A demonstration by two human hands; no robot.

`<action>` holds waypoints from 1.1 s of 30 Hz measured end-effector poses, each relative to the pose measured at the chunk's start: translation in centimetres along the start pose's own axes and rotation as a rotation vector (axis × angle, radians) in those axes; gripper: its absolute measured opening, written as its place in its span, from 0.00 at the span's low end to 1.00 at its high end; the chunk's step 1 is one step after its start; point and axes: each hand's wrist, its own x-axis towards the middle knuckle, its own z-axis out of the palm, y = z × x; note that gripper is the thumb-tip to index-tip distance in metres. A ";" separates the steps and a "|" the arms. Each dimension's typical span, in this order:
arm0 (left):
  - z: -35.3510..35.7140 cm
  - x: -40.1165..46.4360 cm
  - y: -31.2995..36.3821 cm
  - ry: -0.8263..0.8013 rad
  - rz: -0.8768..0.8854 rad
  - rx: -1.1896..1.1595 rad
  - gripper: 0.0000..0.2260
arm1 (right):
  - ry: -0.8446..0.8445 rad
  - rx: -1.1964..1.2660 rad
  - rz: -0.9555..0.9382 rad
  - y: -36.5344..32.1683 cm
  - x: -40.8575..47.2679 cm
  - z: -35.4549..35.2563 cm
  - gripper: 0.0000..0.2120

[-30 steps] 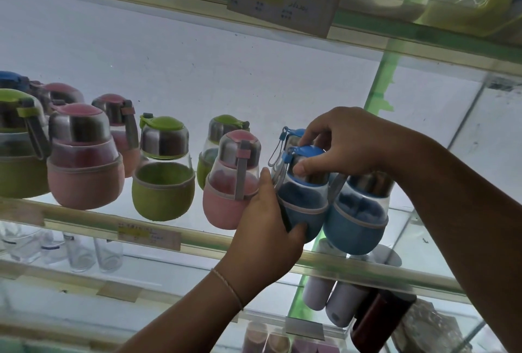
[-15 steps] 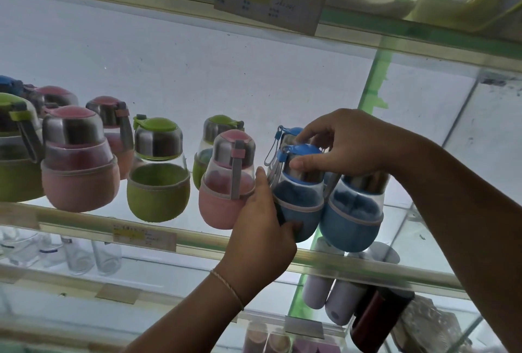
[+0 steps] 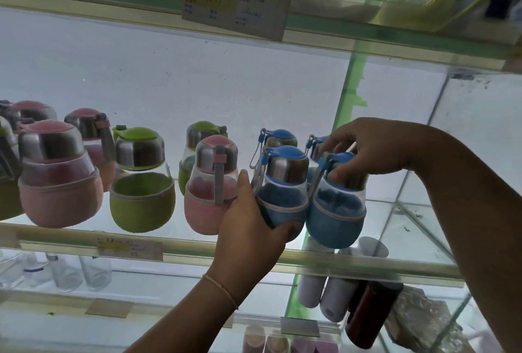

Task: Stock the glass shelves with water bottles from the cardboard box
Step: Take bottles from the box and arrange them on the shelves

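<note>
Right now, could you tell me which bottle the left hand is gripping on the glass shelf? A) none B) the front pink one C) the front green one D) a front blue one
D: the left hand wraps its grip round the base of the blue bottle, beside the front pink bottle.

Left forearm is rising from the bottom edge, a thin bracelet showing at the wrist; the left hand (image 3: 248, 228) is cupping round a rounded body, thumb pointing up, fingers curling underneath; right arm is reaching in from the right, elbow low, wrist bending down; the right hand (image 3: 367, 149) is arching over from above, fingers hooking forward, thumb (image 3: 334, 175) pressing in, pinching what it holds.
</note>
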 end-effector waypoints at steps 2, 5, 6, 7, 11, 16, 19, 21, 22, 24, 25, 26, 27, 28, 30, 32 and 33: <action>0.2 -0.1 0.0 0.006 0.005 0.000 0.50 | 0.028 0.007 -0.006 0.4 -0.1 0.2 0.20; 0.2 -0.2 0.1 -0.006 0.021 0.007 0.49 | 0.052 -0.001 -0.017 0.6 -0.2 0.3 0.19; 0.2 -0.1 0.1 -0.012 0.027 0.012 0.48 | 0.059 -0.005 -0.020 0.6 -0.2 0.2 0.19; 0.2 -0.1 0.1 -0.018 0.033 0.015 0.48 | 0.066 -0.006 -0.022 0.6 -0.3 0.3 0.19; 0.2 0.0 -0.2 -0.033 0.048 0.028 0.47 | 0.079 -0.002 -0.029 0.5 -0.4 0.5 0.20; -0.1 0.2 -0.4 -0.037 0.038 0.048 0.48 | 0.090 0.002 -0.054 0.7 -0.6 0.8 0.15; -0.2 0.2 -0.3 -0.030 0.033 0.044 0.50 | 0.107 -0.008 -0.067 0.8 -0.6 1.0 0.15; -0.1 0.2 -0.3 -0.025 0.037 0.038 0.51 | 0.111 -0.023 -0.070 0.9 -0.5 1.0 0.14; -0.1 0.1 -0.3 -0.027 0.035 0.035 0.52 | 0.111 -0.024 -0.070 0.8 -0.5 1.0 0.14; -0.1 0.1 -0.3 -0.036 0.028 0.033 0.51 | 0.113 0.001 -0.069 0.8 -0.8 1.1 0.13; -0.1 0.2 -0.3 -0.040 0.024 0.038 0.51 | 0.116 0.022 -0.069 0.7 -0.9 1.1 0.12; 0.0 0.2 -0.4 -0.044 0.020 0.044 0.51 | 0.120 0.041 -0.070 0.7 -1.1 1.1 0.12; 0.0 0.3 -0.5 -0.047 0.018 0.049 0.51 | 0.123 0.052 -0.069 0.7 -1.1 1.1 0.11; 0.0 0.3 -0.6 -0.050 0.020 0.056 0.50 | 0.127 0.056 -0.068 0.7 -1.2 1.1 0.11; 0.0 0.2 -0.6 -0.049 0.025 0.077 0.50 | 0.133 0.044 -0.068 0.7 -1.1 1.2 0.11; 0.0 0.1 -0.6 -0.043 0.028 0.096 0.49 | 0.139 0.016 -0.070 0.6 -0.9 1.5 0.11; 0.0 0.0 -0.5 -0.042 0.026 0.103 0.49 | 0.147 0.001 -0.070 0.6 -0.9 1.7 0.11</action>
